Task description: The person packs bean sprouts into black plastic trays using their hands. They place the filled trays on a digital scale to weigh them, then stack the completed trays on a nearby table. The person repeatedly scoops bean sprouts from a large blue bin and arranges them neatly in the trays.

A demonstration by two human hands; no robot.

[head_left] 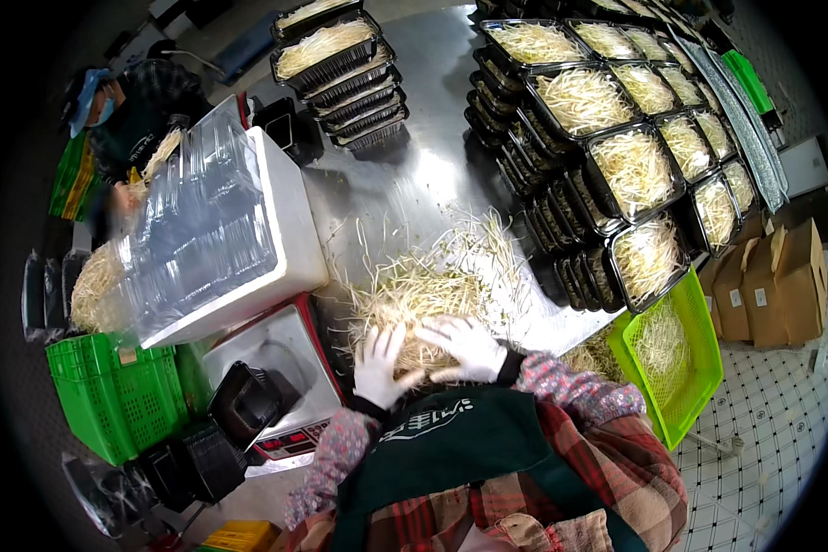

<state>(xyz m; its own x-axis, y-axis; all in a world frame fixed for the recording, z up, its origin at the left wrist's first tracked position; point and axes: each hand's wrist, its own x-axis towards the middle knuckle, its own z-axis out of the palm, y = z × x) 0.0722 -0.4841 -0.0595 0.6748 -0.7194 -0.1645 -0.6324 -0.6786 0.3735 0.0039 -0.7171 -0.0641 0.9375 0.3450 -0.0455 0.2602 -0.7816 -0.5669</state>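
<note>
Bean sprouts (432, 294) are lying in a loose heap on the shiny metal table (405, 198). The white-gloved left hand (382, 362) and right hand (466, 350) are touching its near side, fingers spread, with a little gap between them. Black trays (575, 207) are standing stacked on the right; a white box (293, 221) is sitting left.
</note>
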